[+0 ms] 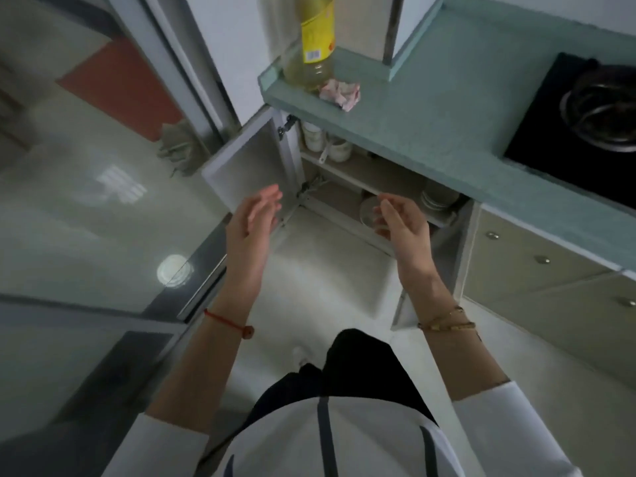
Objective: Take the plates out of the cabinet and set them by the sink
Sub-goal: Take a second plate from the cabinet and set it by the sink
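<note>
The low cabinet (pixel 344 173) under the green counter stands with its doors swung open. On its lower shelf a pale plate (pixel 369 210) lies flat, and a stack of white plates (pixel 438 197) sits further right under the counter edge. My left hand (pixel 256 218) hovers in front of the open left door (pixel 247 163), fingers apart, holding nothing. My right hand (pixel 401 218) is raised just in front of the pale plate, fingers loosely curled and empty, partly hiding it. No sink is in view.
White cups (pixel 327 142) stand on the upper shelf. On the green counter (pixel 447 108) are a tall yellow-labelled bottle (pixel 315 43), a crumpled pink paper (pixel 340 92) and a black gas hob (pixel 585 125). Drawers (pixel 537 259) lie right of the cabinet; a glass sliding door (pixel 103 218) on the left.
</note>
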Action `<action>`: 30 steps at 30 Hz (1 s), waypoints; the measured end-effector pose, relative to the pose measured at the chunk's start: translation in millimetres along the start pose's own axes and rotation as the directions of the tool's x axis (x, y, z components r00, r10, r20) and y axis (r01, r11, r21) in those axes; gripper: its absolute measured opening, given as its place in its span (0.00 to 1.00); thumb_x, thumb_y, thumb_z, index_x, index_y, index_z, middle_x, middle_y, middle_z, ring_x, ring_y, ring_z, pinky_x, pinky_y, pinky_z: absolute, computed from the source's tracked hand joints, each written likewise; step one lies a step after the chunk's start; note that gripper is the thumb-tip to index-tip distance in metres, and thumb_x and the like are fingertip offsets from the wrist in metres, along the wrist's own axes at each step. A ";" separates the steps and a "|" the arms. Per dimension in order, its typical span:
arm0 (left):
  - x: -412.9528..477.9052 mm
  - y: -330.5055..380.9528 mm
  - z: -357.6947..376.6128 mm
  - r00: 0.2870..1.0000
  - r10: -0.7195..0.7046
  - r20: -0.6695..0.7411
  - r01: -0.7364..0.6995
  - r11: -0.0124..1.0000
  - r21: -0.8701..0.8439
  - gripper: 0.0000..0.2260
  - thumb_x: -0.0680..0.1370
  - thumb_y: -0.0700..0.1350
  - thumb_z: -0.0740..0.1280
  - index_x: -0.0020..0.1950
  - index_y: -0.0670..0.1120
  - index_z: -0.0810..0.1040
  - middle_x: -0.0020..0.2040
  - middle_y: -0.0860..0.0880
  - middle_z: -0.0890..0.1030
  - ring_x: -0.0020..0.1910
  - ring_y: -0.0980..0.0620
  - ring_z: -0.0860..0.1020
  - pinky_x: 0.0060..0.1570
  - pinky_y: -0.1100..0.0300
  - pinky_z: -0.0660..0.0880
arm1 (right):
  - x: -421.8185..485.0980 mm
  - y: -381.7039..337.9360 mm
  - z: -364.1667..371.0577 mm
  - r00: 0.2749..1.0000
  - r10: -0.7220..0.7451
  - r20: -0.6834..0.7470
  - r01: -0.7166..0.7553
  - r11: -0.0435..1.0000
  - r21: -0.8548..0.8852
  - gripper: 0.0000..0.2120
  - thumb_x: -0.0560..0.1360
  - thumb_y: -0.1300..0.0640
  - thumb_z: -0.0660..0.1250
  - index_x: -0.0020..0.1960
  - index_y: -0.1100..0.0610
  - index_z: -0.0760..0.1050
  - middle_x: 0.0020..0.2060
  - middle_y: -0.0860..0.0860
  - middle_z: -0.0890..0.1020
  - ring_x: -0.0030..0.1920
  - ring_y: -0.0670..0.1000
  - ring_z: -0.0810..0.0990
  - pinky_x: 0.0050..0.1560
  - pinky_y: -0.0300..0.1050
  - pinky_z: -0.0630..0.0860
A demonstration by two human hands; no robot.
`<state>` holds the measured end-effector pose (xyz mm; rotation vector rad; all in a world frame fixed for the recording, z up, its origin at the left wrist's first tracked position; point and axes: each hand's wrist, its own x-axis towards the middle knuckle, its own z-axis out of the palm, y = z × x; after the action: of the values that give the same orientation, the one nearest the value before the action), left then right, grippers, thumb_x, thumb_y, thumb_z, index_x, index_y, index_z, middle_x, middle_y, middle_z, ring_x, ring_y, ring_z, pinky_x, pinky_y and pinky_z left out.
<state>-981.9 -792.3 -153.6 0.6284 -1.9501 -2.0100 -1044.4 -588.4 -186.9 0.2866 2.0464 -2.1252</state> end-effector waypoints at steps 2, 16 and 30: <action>33.6 -3.5 0.1 0.998 -0.017 0.064 0.015 0.999 0.029 0.11 0.76 0.47 0.65 0.57 0.54 0.80 0.58 0.51 0.83 0.59 0.55 0.81 0.56 0.63 0.78 | 14.6 3.3 10.9 0.997 0.019 -0.077 -0.018 1.000 0.009 0.08 0.80 0.58 0.64 0.58 0.57 0.77 0.48 0.53 0.81 0.49 0.50 0.79 0.49 0.43 0.77; 213.6 -89.1 77.8 0.940 -0.125 0.317 0.087 0.987 0.132 0.11 0.79 0.40 0.64 0.57 0.51 0.81 0.56 0.50 0.83 0.60 0.49 0.80 0.67 0.47 0.74 | 150.6 65.5 26.5 0.926 0.180 -0.332 -0.200 0.980 -0.026 0.07 0.79 0.54 0.65 0.56 0.53 0.77 0.46 0.50 0.82 0.48 0.50 0.80 0.51 0.44 0.79; 337.4 -303.9 142.4 0.852 -0.349 0.391 0.228 0.919 0.323 0.13 0.79 0.38 0.66 0.63 0.43 0.80 0.55 0.53 0.83 0.54 0.65 0.81 0.67 0.54 0.74 | 304.3 265.1 7.2 0.854 0.286 -0.434 -0.354 0.932 -0.082 0.04 0.78 0.54 0.67 0.52 0.50 0.77 0.49 0.51 0.81 0.54 0.55 0.81 0.61 0.56 0.78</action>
<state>-1312.3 -812.2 -495.5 0.5937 -2.5629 -2.2433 -1269.8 -604.0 -521.4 1.0605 2.1699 -1.7957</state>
